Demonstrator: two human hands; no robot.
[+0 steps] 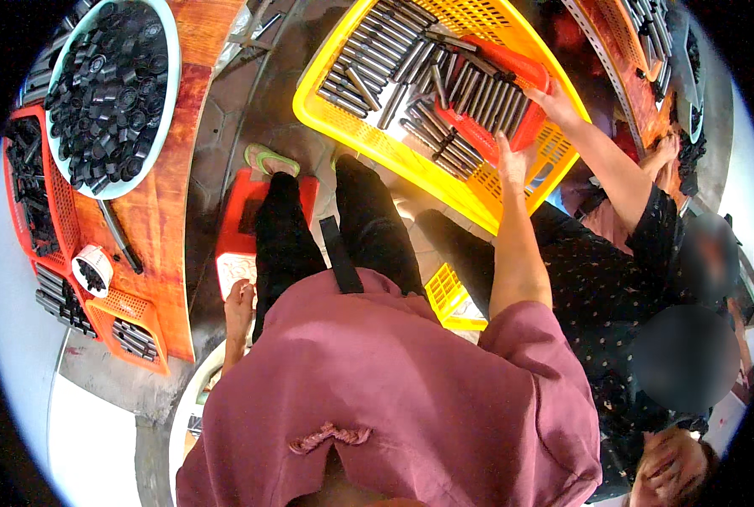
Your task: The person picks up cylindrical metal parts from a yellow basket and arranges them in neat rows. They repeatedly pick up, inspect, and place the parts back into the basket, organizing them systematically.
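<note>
My right hand grips the near rim of a red plastic basket, thumb over the edge. Dark metal tubes lie in rows inside it. A co-worker's hand has hold of the basket's right side. This basket is tilted over a large yellow crate, where more tubes lie, some in rows and some crosswise. Down beside my left thigh hangs my left hand, its fingers curled and nothing visible in them. It is nearest to a red stool.
An orange-brown table at left bears a pale basin of black caps, red and orange baskets, and a small tub. A small yellow basket stands on the floor. The co-worker in black sits close at right.
</note>
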